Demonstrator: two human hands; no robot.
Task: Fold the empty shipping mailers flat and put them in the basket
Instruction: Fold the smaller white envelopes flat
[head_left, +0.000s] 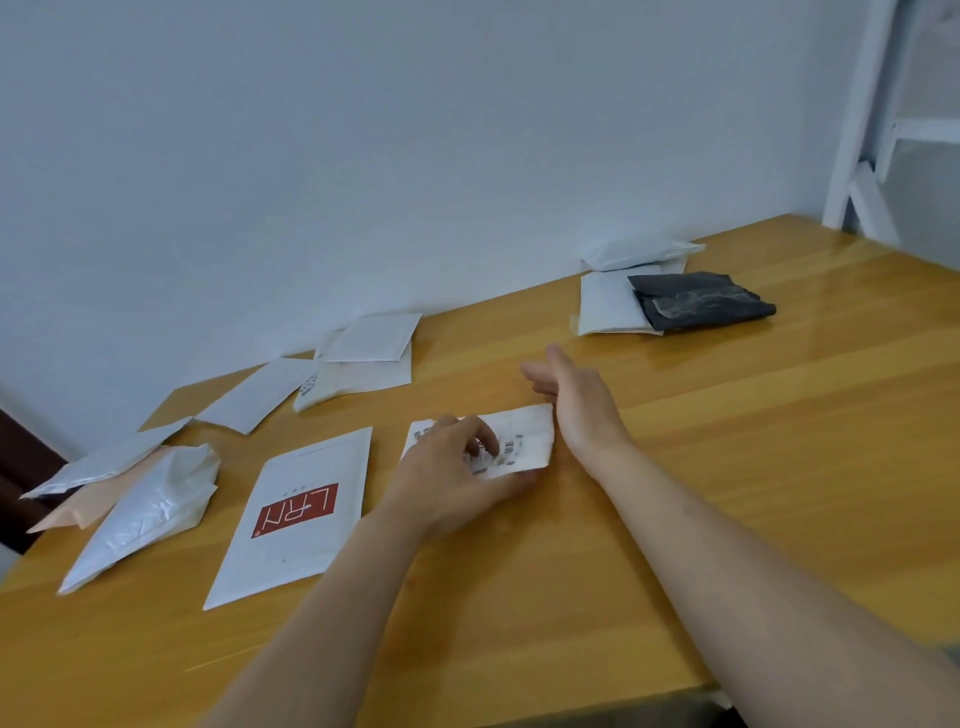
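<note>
1. Mailers (291, 514) lie loose at frame left, some crumpled.
2. Left hand (457, 467) grasps labelled mailer (524, 436), frame centre.
3. Labelled mailer looks light, thin, slippery; probably best pinched at edges.
4. Right hand (576, 405) flat, fingers straight, touching its right end.

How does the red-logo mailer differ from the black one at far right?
The red-logo mailer is white and lies unfolded, flat; the black mailer is dark and folded compact. The red-logo mailer lies straight on the table; the black mailer overlaps a white mailer. Neither is held.
</note>
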